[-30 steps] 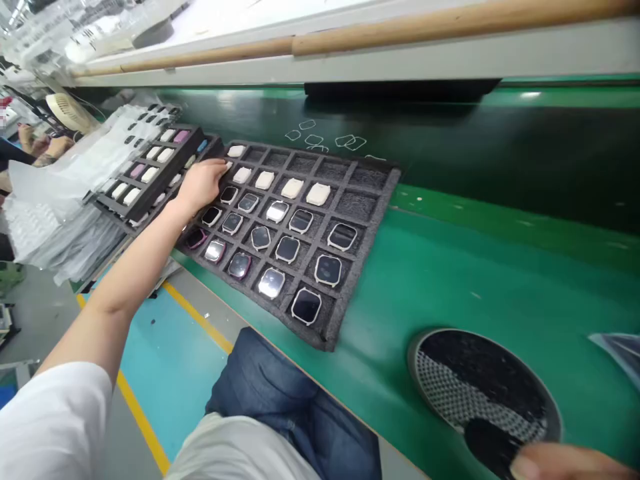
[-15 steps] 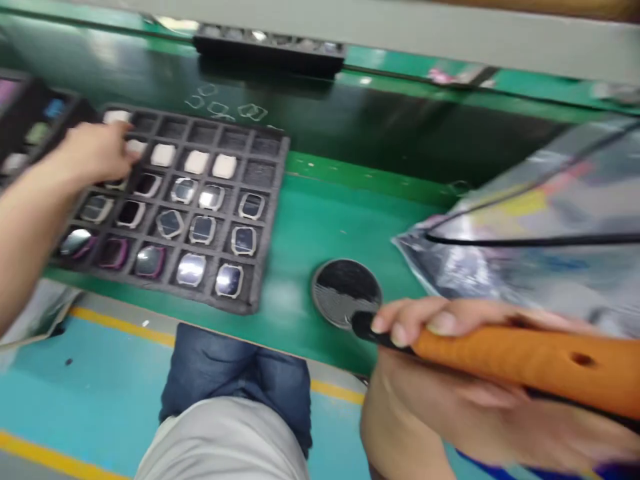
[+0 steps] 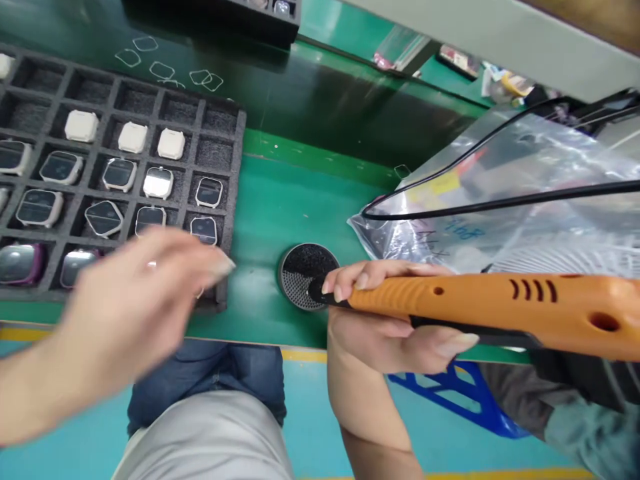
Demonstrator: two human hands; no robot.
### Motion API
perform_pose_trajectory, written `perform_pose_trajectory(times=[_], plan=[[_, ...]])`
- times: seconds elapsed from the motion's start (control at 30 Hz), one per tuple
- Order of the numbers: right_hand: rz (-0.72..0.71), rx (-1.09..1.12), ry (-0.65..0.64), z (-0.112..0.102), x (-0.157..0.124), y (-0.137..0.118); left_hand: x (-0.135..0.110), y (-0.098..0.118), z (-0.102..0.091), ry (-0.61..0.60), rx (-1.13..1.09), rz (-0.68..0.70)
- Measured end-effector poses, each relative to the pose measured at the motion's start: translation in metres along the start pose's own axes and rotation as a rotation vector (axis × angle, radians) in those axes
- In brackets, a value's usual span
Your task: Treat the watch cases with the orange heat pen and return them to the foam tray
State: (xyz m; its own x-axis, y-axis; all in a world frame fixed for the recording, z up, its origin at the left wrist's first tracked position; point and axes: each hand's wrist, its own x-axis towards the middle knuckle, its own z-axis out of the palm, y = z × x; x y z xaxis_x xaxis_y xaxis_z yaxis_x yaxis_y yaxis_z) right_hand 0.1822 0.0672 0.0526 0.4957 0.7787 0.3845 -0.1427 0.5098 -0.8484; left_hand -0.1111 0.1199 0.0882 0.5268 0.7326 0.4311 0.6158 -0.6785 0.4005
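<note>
My left hand point(image 3: 145, 287), blurred by motion, is over the near right corner of the black foam tray point(image 3: 239, 153). Its fingers are pinched together around a whitish piece that looks like a white watch case point(image 3: 223, 267), mostly hidden. Other white cases point(image 3: 133, 138) sit in the second row from the back. Nearer rows hold watch bodies with dark, glossy faces point(image 3: 120, 175); some have purple frames. My right hand point(image 3: 395, 320) wraps the ribbed grip of an orange-and-black handheld power tool point(image 3: 480, 303). The tool's black left end overlaps a round metal dish point(image 3: 293, 283) with a perforated surface.
A clear plastic bag point(image 3: 415, 233) lies right on the green bench point(image 3: 273, 200), with a black cable point(image 3: 500, 198) across it. Thin frame outlines point(image 3: 163, 70) lie behind the tray. A black bin point(image 3: 280, 27) stands at the back. Lower right shows a person's teal sleeve point(image 3: 590, 427) and a blue crate point(image 3: 465, 400).
My left hand has left the tray's back left area and come nearer and right; a slot there that held a white case is bare. The view has shifted right. My right hand still grips the tool.
</note>
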Motion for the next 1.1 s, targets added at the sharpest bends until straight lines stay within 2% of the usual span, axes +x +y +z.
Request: perform_pose_trajectory(times=[0.03, 0.1, 0.17, 0.27, 0.43, 0.53, 0.67, 0.83, 1.1], plan=[[0.001, -0.005, -0.001, 0.000, 0.000, 0.000, -0.006, 0.026, 0.015, -0.081, -0.027, 0.048], [0.000, -0.017, -0.003, -0.001, -0.001, 0.000, -0.015, 0.060, 0.043, -0.174, -0.104, 0.094], [0.003, -0.032, -0.009, -0.002, -0.003, 0.001, -0.020, 0.075, 0.065, -0.217, -0.118, 0.108], [0.017, -0.056, -0.010, -0.002, -0.004, 0.001, -0.022, 0.079, 0.085, -0.184, -0.039, 0.137], [0.047, -0.065, 0.001, 0.000, -0.005, -0.012, -0.020, 0.079, 0.092, -0.106, 0.061, 0.140], [0.084, -0.078, 0.001, 0.004, -0.010, -0.032, -0.027, 0.077, 0.095, -0.098, 0.040, 0.142], [0.100, -0.146, -0.064, 0.012, -0.019, -0.049, -0.037, 0.072, 0.101, -0.074, -0.019, 0.162], [0.055, -0.173, -0.098, 0.019, -0.028, -0.042, -0.041, 0.069, 0.105, -0.063, -0.047, 0.159], [0.075, -0.216, -0.105, 0.013, -0.033, -0.035, -0.046, 0.068, 0.108, -0.065, -0.049, 0.163]])
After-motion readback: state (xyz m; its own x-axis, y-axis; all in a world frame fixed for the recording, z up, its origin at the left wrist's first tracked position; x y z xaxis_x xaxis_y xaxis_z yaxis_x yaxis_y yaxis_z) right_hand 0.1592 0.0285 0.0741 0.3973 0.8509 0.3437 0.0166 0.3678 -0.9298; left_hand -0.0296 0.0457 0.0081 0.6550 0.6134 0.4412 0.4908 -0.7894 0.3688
